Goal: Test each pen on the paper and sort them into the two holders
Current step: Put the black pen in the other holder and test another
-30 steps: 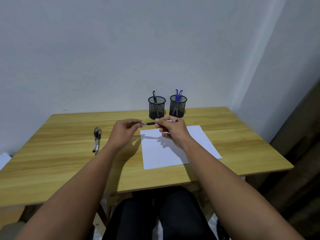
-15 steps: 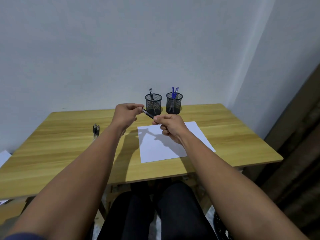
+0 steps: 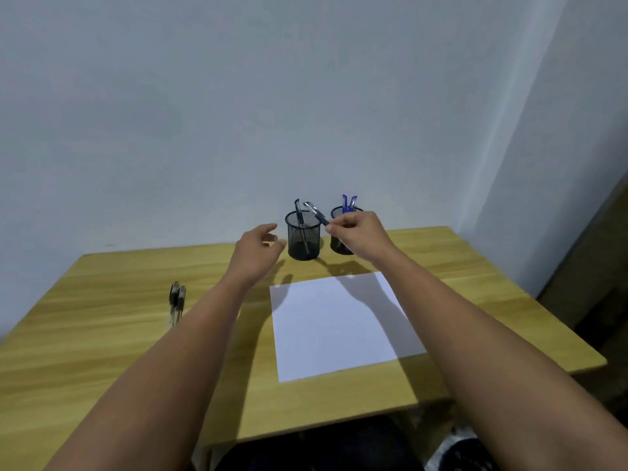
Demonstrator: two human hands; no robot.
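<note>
Wooden table (image 3: 102,334), right hand (image 3: 360,234) fingers pinching pen (image 3: 316,214) over left holder (image 3: 303,234), left hand (image 3: 256,251) relaxed

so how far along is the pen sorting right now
Done: one black pen stands in the left holder and blue pens in the right holder. In hand: the right hand pinches a dark pen over the left holder, not yet dropped; the left hand holds nothing. Left: two pens lying on the table, left of the paper.
</note>
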